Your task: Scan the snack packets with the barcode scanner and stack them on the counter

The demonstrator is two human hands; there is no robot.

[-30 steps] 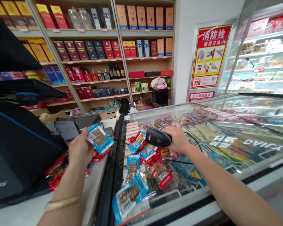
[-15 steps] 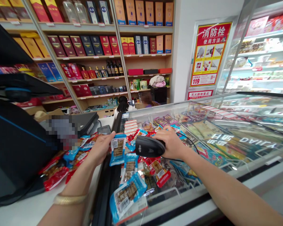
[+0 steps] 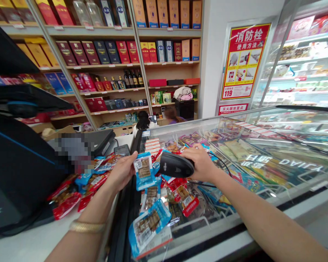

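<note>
Wooden shelves (image 3: 166, 63) along back wall, white wall (image 3: 215, 54), red poster (image 3: 244, 60).

packets (image 3: 149, 225) on freezer lid (image 3: 265, 160)

Shelving (image 3: 142, 34): wooden, back wall, several tiers. Boxed goods in red, navy, gold and orange; dark bottles (image 3: 132, 79) on the third tier.
Poster (image 3: 244, 62): red and yellow, on the white wall right of the shelving; small red sign (image 3: 233, 108) just below.
Freezer (image 3: 262, 203): chest type, sliding glass lid, packaged goods inside.
Loose packets (image 3: 184, 198): red and blue, lying on the freezer lid.
Second heap of packets (image 3: 79, 183): on the white counter (image 3: 22, 243), beside the black monitor (image 3: 13, 171).
Chiller (image 3: 303, 62): upright, glass-fronted, far right.
Two people (image 3: 143, 122): behind the counter's far end, heads only.
</note>
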